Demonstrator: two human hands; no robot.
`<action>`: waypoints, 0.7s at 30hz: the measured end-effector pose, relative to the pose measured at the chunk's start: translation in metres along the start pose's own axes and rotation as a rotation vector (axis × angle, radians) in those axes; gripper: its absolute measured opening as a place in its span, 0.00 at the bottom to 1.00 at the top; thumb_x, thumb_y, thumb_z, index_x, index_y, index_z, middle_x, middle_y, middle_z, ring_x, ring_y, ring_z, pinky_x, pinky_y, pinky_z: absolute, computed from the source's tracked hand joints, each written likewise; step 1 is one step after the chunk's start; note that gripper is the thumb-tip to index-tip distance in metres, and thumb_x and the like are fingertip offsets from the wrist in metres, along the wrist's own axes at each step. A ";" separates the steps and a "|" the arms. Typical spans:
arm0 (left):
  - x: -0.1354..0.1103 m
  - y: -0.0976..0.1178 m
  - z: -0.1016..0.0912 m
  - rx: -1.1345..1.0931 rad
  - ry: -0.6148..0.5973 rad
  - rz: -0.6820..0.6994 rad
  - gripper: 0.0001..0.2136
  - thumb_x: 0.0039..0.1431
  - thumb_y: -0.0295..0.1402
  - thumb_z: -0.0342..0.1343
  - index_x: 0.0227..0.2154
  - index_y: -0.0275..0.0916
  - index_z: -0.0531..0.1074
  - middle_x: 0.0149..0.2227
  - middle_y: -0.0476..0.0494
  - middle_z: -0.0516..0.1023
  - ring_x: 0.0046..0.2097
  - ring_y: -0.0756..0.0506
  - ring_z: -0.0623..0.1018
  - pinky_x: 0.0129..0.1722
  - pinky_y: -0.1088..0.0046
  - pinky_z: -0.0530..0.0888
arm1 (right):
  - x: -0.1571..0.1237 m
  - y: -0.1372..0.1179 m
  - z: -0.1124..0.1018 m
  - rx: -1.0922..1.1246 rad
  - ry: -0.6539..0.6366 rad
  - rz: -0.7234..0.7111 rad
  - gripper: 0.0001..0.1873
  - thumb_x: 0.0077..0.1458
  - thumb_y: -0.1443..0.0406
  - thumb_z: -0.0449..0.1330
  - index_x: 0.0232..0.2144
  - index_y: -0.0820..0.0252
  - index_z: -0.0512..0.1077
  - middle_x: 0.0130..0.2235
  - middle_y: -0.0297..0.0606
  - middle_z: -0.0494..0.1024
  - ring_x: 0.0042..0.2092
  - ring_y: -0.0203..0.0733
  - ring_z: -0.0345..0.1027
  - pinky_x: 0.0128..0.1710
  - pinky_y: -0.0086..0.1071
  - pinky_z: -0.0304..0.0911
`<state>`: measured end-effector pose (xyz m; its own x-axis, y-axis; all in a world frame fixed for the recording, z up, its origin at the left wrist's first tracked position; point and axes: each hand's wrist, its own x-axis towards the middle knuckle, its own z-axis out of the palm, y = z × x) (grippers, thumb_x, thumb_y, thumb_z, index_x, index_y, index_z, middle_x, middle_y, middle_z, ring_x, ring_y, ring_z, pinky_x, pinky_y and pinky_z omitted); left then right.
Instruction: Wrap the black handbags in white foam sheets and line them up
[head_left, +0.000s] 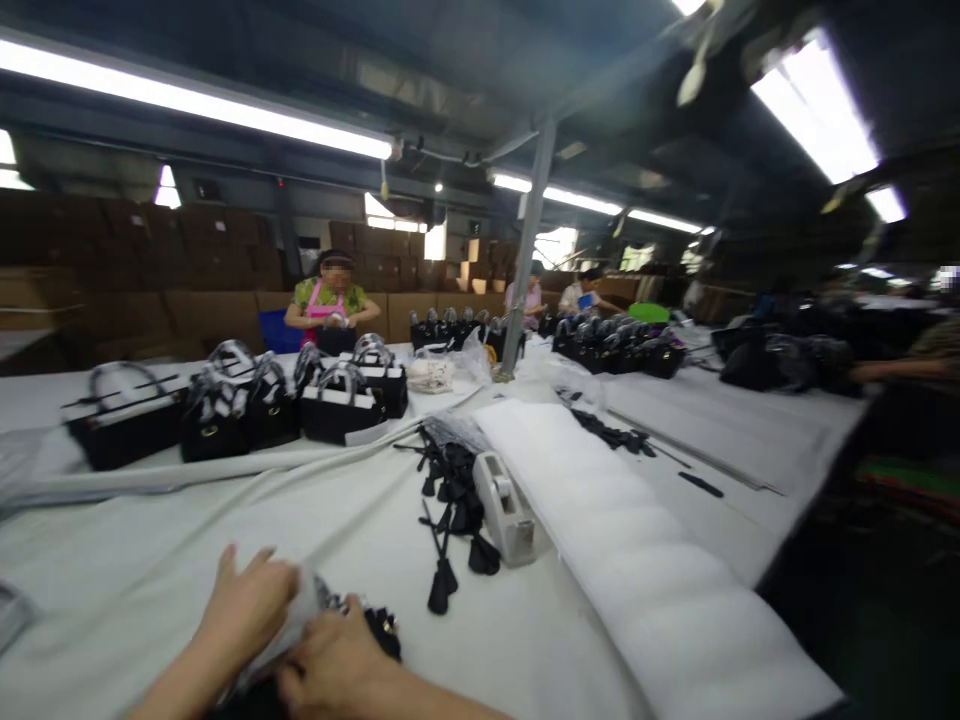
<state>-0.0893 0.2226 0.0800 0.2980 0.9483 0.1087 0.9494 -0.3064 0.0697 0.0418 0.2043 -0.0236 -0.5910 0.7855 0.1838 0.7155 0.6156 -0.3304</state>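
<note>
At the near edge of the table, my left hand [251,605] is closed with its thumb raised, gripping a whitish wrapping sheet [298,610]. My right hand [341,655] bends over a black handbag [247,700], its fingers curled against the bag's top; what they pinch is hidden. The bag lies mostly under both hands, and gold-coloured metal fittings show at its right end. Ahead and to the right is a pile of black tassel-like tags with straps [454,480]. Against that pile stands a white tape dispenser [506,510].
A long strip of white foam [622,530] runs along the right. Several black handbags with wrapped handles [341,405] stand at the back left. A grey post [531,240] rises beyond. Co-workers [330,295] are across the table; another person's arm [900,370] shows at far right.
</note>
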 end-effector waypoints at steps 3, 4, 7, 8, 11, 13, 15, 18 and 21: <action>0.011 0.014 -0.025 -0.008 -0.027 0.028 0.14 0.52 0.21 0.44 0.34 0.39 0.74 0.46 0.39 0.76 0.53 0.39 0.71 0.58 0.47 0.53 | -0.001 -0.012 -0.027 -0.047 -0.123 -0.024 0.22 0.60 0.57 0.44 0.32 0.58 0.76 0.39 0.43 0.79 0.44 0.50 0.70 0.50 0.53 0.58; 0.017 0.015 -0.027 -0.021 -0.046 0.021 0.13 0.56 0.24 0.45 0.36 0.40 0.74 0.45 0.40 0.76 0.52 0.41 0.71 0.59 0.52 0.55 | 0.002 -0.013 -0.032 -0.030 -0.144 -0.033 0.23 0.61 0.58 0.43 0.32 0.59 0.76 0.39 0.44 0.79 0.44 0.50 0.70 0.49 0.52 0.58; 0.031 0.011 -0.023 -0.053 -0.097 -0.054 0.09 0.58 0.33 0.48 0.36 0.38 0.73 0.38 0.37 0.76 0.42 0.40 0.76 0.48 0.60 0.68 | 0.010 -0.012 -0.039 0.027 -0.185 -0.014 0.22 0.62 0.59 0.43 0.32 0.60 0.75 0.39 0.45 0.78 0.44 0.48 0.68 0.47 0.46 0.57; 0.033 0.009 -0.021 -0.065 -0.100 -0.067 0.09 0.59 0.34 0.49 0.36 0.38 0.73 0.36 0.37 0.76 0.40 0.40 0.76 0.45 0.62 0.70 | 0.010 -0.012 -0.040 0.039 -0.192 -0.013 0.21 0.62 0.60 0.44 0.33 0.60 0.75 0.39 0.45 0.77 0.44 0.47 0.67 0.47 0.44 0.57; 0.030 0.009 -0.016 -0.115 -0.085 -0.046 0.10 0.60 0.37 0.48 0.36 0.39 0.72 0.36 0.39 0.75 0.38 0.42 0.75 0.41 0.67 0.70 | 0.010 -0.009 -0.040 0.069 -0.195 -0.029 0.19 0.62 0.61 0.45 0.31 0.60 0.75 0.39 0.43 0.77 0.43 0.46 0.67 0.45 0.41 0.57; 0.022 0.011 -0.011 -0.154 -0.078 -0.022 0.10 0.61 0.37 0.47 0.36 0.40 0.70 0.35 0.41 0.75 0.38 0.44 0.75 0.41 0.70 0.70 | 0.010 -0.007 -0.038 0.101 -0.181 -0.032 0.18 0.61 0.63 0.46 0.29 0.60 0.74 0.37 0.42 0.77 0.42 0.45 0.68 0.44 0.40 0.57; 0.010 0.009 -0.005 -0.189 -0.073 -0.021 0.10 0.62 0.37 0.45 0.35 0.40 0.69 0.35 0.43 0.75 0.38 0.45 0.75 0.40 0.72 0.69 | 0.010 -0.003 -0.035 0.159 -0.148 -0.040 0.16 0.59 0.64 0.47 0.28 0.60 0.73 0.37 0.41 0.78 0.40 0.43 0.68 0.43 0.37 0.58; -0.015 0.000 0.003 -0.225 -0.060 -0.064 0.08 0.62 0.37 0.47 0.35 0.40 0.67 0.36 0.43 0.75 0.38 0.45 0.75 0.39 0.72 0.69 | 0.008 0.002 -0.032 0.276 -0.057 -0.014 0.13 0.56 0.67 0.49 0.29 0.59 0.74 0.35 0.40 0.78 0.37 0.42 0.69 0.42 0.34 0.60; -0.041 -0.006 0.006 -0.232 -0.031 -0.130 0.07 0.60 0.36 0.50 0.38 0.40 0.66 0.36 0.43 0.75 0.39 0.43 0.75 0.37 0.70 0.69 | 0.003 0.005 -0.044 0.327 0.196 0.094 0.12 0.53 0.66 0.51 0.35 0.59 0.73 0.36 0.42 0.78 0.38 0.43 0.70 0.43 0.34 0.62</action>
<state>-0.1060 0.1863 0.0689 0.1810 0.9820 0.0541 0.9329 -0.1888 0.3068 0.0602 0.2128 0.0158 -0.4234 0.8542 0.3016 0.5881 0.5125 -0.6257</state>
